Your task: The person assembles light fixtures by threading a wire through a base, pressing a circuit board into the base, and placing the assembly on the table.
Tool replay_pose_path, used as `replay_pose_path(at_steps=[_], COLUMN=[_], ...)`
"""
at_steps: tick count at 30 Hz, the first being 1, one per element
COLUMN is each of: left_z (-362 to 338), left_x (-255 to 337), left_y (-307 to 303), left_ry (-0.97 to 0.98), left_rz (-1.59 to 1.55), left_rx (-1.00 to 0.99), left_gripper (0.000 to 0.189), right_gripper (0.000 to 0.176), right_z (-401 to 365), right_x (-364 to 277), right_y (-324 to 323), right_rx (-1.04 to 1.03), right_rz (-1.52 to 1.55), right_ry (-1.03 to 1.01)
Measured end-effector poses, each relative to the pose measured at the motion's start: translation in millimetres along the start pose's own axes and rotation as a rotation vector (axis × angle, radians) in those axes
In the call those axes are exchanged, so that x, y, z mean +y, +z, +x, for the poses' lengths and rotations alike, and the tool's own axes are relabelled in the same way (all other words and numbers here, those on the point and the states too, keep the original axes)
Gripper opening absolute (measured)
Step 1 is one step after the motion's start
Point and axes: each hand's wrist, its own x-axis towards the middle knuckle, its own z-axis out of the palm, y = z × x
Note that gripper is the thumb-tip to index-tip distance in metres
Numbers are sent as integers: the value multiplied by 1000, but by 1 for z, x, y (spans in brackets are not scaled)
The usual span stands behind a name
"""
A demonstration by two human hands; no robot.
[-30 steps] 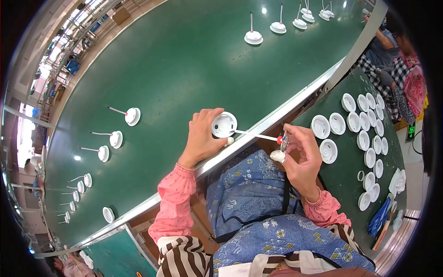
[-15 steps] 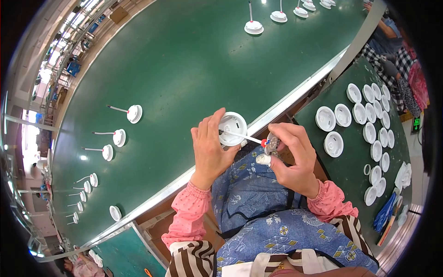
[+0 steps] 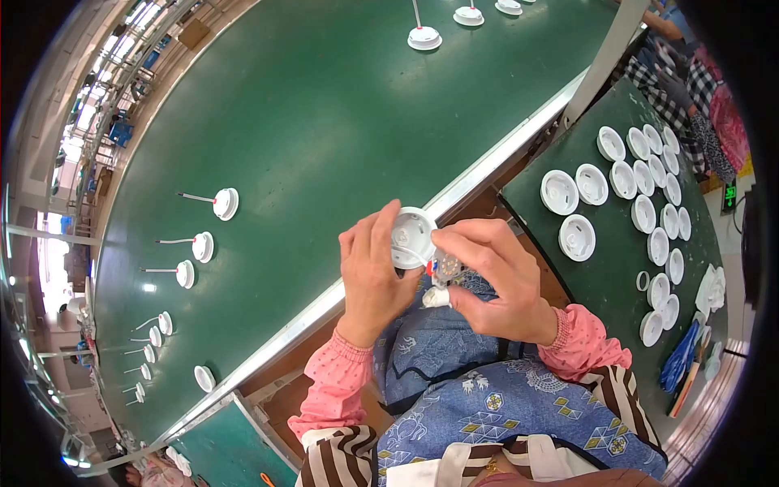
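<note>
My left hand [image 3: 369, 280] is closed around the rim of a white round plastic housing [image 3: 414, 227], its hollow side facing me. A white cable runs across the inside of this housing toward a small round circuit board [image 3: 449, 268] with a red and blue part at its edge. The fingers and thumb of my right hand [image 3: 503, 280] pinch the board, just right of the housing. Something white, like a wrap [image 3: 436, 298], shows at my right thumb tip. How the cable passes through the housing is hidden.
On the green belt [image 3: 308, 138], several white housings with upright cables [image 3: 226, 204] stand at left and far ahead. A lone white cup [image 3: 204, 378] lies near the metal edge. The right-hand table [image 3: 535, 219] bears several open white housings [image 3: 577, 238]. Other people sit at far right and lower left.
My right hand has moved left with the circuit board, bringing it close to the housing. Less cable stretches between them now. The view has shifted slightly.
</note>
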Motion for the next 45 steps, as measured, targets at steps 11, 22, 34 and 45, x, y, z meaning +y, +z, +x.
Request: replay_pose_path(at_steps=[11, 22, 34, 45], left_z=[-7, -20, -35, -46], left_x=[16, 40, 53, 48], left_y=[6, 11, 21, 4], left_ry=[-31, -119, -106, -430], left_rz=[-81, -170, -210, -840], left_rx=[30, -28, -38, -194], left_gripper=[84, 82, 87, 88], right_gripper=[61, 59, 48, 48], right_z=[-10, -24, -35, -45], right_x=[-3, 3, -8, -7], right_y=[3, -7, -2, 1], right_rx=[-30, -163, -101, -60], right_rz=[-147, -85, -128, -168], right_ry=[-53, 180, 220, 112])
